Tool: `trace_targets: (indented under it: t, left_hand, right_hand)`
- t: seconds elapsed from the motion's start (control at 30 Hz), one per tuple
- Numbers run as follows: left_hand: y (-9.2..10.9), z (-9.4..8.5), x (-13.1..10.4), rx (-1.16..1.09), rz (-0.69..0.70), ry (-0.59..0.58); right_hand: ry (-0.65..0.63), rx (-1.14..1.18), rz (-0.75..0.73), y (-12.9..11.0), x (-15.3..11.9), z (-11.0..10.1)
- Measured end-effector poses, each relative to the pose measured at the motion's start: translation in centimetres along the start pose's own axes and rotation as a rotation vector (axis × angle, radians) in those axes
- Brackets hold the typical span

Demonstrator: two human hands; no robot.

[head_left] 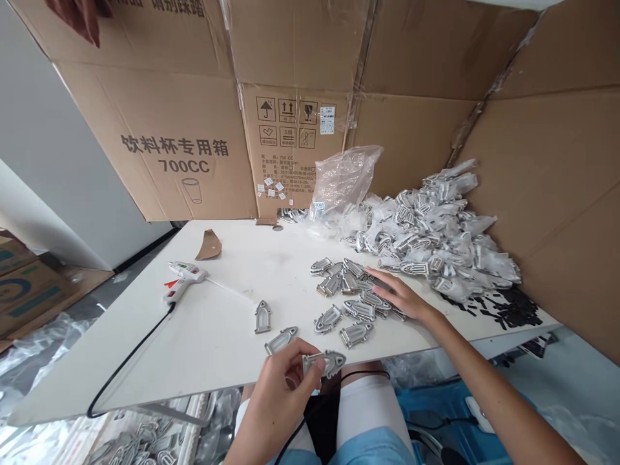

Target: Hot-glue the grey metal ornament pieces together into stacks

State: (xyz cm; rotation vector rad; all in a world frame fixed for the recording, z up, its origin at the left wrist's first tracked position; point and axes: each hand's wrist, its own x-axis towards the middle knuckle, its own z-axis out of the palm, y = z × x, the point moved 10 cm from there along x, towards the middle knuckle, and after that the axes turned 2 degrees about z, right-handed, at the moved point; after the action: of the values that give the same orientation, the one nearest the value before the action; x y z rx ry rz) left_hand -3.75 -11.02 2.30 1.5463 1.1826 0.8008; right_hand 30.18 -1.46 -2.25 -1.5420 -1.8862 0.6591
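Note:
Between the thumb and fingers of my left hand [290,381] is a small grey metal bracket [330,363], held over the table's front edge. My right hand [400,294] reaches onto a loose pile of the same grey brackets [361,309], its fingers stretched out and resting on the pile's right side. Whether its fingertips grip a piece cannot be made out. Near my left hand, one bracket [281,340] lies flat on the table. Another bracket [262,318] lies a little farther left.
A white glue gun [184,278] with a black cord lies on the white table [145,336]. Bagged brackets [426,226] are heaped at the back right, beside black strips [513,310]. Cardboard walls [300,51] enclose the back and right. A brown cardboard scrap [209,245] lies at the left.

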Motion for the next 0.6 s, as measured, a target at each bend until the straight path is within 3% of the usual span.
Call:
trace_targets:
  t: [0.1,0.6]
  left_hand:
    - [0.0,1.0,0.0,0.022,0.002,-0.107]
    - [0.3,1.3,-0.2,0.011,0.015,-0.109]
  right_hand:
    - [-0.011,-0.02,-0.025,-0.4,0.4,0.3]
    - [0.046,-0.071,-0.027,-2.0,1.7,2.1]
